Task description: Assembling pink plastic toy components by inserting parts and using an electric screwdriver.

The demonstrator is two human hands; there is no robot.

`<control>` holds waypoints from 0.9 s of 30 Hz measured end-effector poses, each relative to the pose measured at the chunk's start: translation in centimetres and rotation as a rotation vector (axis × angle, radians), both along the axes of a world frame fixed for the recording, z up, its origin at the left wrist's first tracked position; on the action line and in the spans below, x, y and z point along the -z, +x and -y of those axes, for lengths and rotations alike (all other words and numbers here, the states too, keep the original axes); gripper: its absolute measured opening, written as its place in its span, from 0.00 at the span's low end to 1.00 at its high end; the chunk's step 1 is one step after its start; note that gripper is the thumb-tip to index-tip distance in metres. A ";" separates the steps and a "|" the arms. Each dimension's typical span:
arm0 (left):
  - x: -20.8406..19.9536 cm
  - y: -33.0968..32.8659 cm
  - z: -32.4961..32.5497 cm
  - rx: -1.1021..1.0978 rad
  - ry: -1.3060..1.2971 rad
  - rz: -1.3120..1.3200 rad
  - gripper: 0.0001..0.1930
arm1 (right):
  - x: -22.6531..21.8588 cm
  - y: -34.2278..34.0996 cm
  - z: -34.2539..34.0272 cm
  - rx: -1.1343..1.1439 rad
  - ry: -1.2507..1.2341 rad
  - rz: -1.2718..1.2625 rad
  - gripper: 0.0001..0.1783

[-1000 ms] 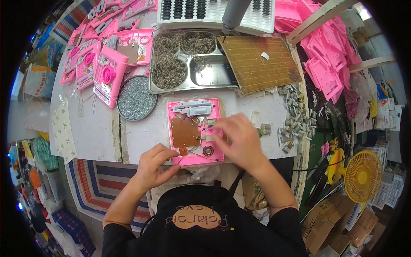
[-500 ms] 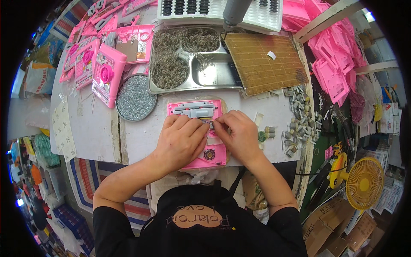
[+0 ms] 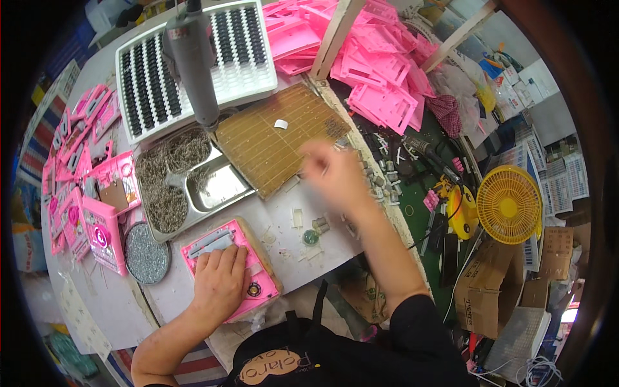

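Left hand (image 3: 220,282): fingers together across open, rectangular pink plastic casing (image 3: 257,266), near left on white table (image 3: 277,217); clamping cannot be told. Right hand (image 3: 333,174): blurred, grip indiscernible, near flat brown board (image 3: 267,145). Beyond casing: compartmented steel tray (image 3: 218,185).

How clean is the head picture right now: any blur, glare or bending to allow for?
Head view: the right hand is motion-blurred, the left hand fairly sharp; bright glare sits in the metal tray's barest compartment; surroundings bend toward the round, black image border.
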State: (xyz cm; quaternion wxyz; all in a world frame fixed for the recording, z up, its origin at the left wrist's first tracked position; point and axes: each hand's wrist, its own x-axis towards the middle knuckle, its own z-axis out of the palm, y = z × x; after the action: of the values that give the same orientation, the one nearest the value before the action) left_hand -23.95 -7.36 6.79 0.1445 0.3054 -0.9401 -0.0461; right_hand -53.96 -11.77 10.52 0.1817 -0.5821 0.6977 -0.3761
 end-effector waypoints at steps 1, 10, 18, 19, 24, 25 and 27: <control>-0.3 -0.3 -0.1 -0.002 -0.007 0.028 0.25 | -1.7 -3.9 2.7 0.101 0.064 -0.126 0.16; -0.3 -0.6 -1.0 -0.079 0.059 0.025 0.28 | -4.3 -31.0 13.7 0.401 0.821 -0.604 0.29; 0.0 -0.5 -1.9 -0.098 0.144 -0.052 0.32 | 2.3 -38.1 14.9 0.605 0.784 -0.140 0.15; 0.2 -0.7 -1.9 -0.088 0.157 -0.077 0.32 | 2.7 -40.4 13.9 0.664 0.715 -0.065 0.14; -0.2 -0.9 -2.2 -0.125 0.170 -0.103 0.32 | 2.3 -39.0 13.6 0.727 0.416 0.262 0.11; -0.2 -0.8 -2.3 -0.125 0.180 -0.102 0.31 | 1.6 -38.0 13.6 0.687 0.382 0.323 0.10; -0.2 -0.9 -2.3 -0.119 0.195 -0.112 0.29 | -0.7 -36.2 13.5 0.635 0.318 0.353 0.09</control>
State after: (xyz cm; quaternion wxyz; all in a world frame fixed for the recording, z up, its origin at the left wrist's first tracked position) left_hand -24.87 -5.06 7.03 0.1691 0.3701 -0.9018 -0.1457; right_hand -90.14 -25.31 11.20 0.2613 -0.2283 0.8506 -0.3951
